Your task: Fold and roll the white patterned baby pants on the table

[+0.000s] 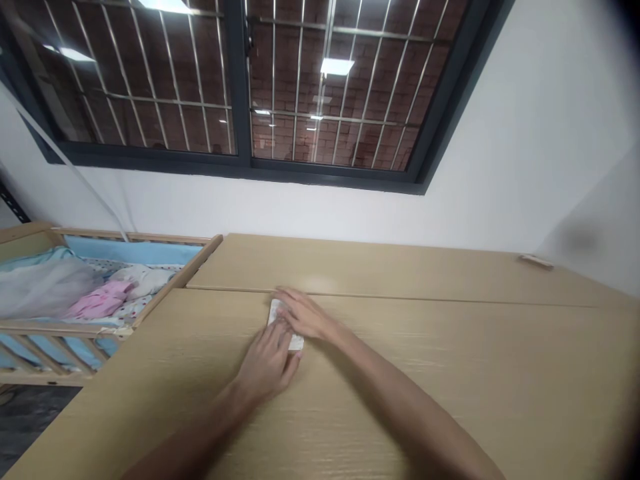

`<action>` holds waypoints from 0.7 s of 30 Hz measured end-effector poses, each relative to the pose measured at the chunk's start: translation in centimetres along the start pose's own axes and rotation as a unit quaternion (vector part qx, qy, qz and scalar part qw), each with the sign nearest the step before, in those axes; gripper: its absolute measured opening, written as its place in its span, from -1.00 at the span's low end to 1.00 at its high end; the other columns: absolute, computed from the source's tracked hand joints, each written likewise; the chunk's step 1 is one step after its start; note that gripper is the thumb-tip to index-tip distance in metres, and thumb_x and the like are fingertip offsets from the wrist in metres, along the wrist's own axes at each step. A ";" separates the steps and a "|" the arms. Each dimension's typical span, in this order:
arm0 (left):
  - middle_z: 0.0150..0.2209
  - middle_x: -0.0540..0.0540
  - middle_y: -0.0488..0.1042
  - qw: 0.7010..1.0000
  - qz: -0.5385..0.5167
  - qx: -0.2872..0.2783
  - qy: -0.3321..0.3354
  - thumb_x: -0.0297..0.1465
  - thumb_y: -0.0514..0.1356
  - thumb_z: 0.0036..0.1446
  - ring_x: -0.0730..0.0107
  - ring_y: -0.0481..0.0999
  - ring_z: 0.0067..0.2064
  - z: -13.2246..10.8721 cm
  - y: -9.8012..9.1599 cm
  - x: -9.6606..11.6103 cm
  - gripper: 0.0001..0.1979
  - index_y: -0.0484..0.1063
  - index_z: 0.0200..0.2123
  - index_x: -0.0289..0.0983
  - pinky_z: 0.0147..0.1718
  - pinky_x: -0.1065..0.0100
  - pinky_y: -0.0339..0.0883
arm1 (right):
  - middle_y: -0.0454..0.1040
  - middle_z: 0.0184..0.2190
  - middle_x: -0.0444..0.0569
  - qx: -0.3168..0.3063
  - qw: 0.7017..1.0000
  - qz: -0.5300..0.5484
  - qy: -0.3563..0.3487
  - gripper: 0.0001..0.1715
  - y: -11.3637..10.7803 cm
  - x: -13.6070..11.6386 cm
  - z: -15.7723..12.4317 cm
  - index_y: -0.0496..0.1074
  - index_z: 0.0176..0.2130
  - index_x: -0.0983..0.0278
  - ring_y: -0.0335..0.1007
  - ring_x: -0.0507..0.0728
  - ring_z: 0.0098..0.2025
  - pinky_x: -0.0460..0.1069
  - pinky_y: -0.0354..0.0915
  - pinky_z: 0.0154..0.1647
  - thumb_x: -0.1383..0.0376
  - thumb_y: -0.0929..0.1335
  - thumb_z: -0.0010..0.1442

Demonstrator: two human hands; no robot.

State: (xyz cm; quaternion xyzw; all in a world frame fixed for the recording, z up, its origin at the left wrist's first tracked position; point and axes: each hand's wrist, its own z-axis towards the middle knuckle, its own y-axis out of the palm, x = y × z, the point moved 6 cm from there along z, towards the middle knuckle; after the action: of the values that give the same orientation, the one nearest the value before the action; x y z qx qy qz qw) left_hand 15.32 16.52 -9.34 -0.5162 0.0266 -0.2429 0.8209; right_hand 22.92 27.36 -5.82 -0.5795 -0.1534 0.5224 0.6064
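Left hand: open, palm down, fingers stretched flat over the near part of the small white item; pressing, not gripping.
Right hand: also open and flat, fingers spread across the far part of the same item, reaching in from the right and crossing just beyond the left fingertips.
Item's place: flat on the tabletop, left of centre, just this side of the seam between the two boards.
Showing: only a white sliver at the near right corner and another at the far left end; all else under the fingers.
Handling, as a guess: thin, light and probably soft, like folded cloth or paper; likely to slide easily on the smooth wood grain, so needs holding down.
Where to hold: probably best pinched at one of the two exposed ends, or pinned flat under the palms.
Hard to tell: what the item is, its full outline, whether folded or single-layered.
Left of the tabletop: wooden crib with blue lining, a pink cloth and pale netting inside; cut off by the frame edge.
Far right edge: small flat piece, too small to identify.
Beyond: white wall and barred window, with brick and ceiling lights showing in the glass.
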 end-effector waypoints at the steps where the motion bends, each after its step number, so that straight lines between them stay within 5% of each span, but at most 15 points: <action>1: 0.13 -0.41 0.40 1.000 -0.003 0.000 0.017 -0.19 0.00 0.34 -0.13 0.37 0.18 -0.4 0.4 0.7 -0.56 0.38 0.11 -0.34 0.12 -0.04 0.32 | 0.13 0.40 0.04 -0.033 0.999 0.003 -0.017 -0.46 0.2 -1.1 -0.4 0.20 0.35 0.15 -0.01 0.20 0.42 0.17 -0.03 0.41 0.13 0.17 0.46; 5: -0.06 -0.36 0.54 0.997 0.026 -0.071 0.030 -0.21 0.01 0.34 -0.14 0.51 0.03 -1.5 2.6 2.4 -0.62 0.53 -0.05 -0.27 0.05 -0.14 0.39 | -0.04 0.46 -0.11 -0.163 0.984 0.041 -0.064 -0.37 2.4 -3.5 -2.4 0.04 0.43 0.11 -0.22 0.11 0.49 0.09 -0.22 0.47 0.03 0.02 0.49; 8: -0.10 -0.35 0.57 0.994 0.039 -0.090 0.043 -0.21 0.00 0.35 -0.15 0.55 -0.03 -1.7 3.2 2.7 -0.61 0.55 -0.06 -0.28 0.00 -0.15 0.42 | -0.07 0.46 -0.15 -0.211 0.975 0.045 -0.052 -0.35 4.0 -2.6 -3.2 0.00 0.44 0.09 -0.25 0.08 0.49 0.07 -0.29 0.48 0.00 0.00 0.49; 16: 0.24 -0.50 0.33 0.996 0.081 -0.017 0.038 -0.14 0.02 0.32 -0.20 0.28 0.29 -2.0 3.5 2.3 -0.38 0.27 0.23 -0.53 0.20 -0.06 0.25 | -0.19 0.48 -0.12 -0.159 0.987 -0.020 0.005 -0.27 2.8 4.5 -0.6 -0.10 0.46 0.17 -0.34 0.12 0.50 0.07 -0.38 0.48 -0.06 0.01 0.47; 21: 0.08 -0.35 0.48 1.000 0.022 -0.010 0.008 -0.24 -0.03 0.36 0.02 0.45 0.11 -0.7 1.7 0.1 -0.58 0.34 0.12 -0.37 0.09 0.10 0.33 | -0.13 0.48 -0.04 -0.103 0.993 -0.056 0.021 -0.26 2.5 5.4 -0.3 -0.07 0.46 0.20 -0.27 0.16 0.49 0.10 -0.32 0.46 -0.04 0.02 0.46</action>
State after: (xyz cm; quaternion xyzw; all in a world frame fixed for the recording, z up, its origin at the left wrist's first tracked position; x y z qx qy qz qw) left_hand 15.85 16.47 -11.11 -0.5217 0.0465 -0.2288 0.8206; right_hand 24.25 31.03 -10.32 -0.6400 -0.2256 0.4567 0.5752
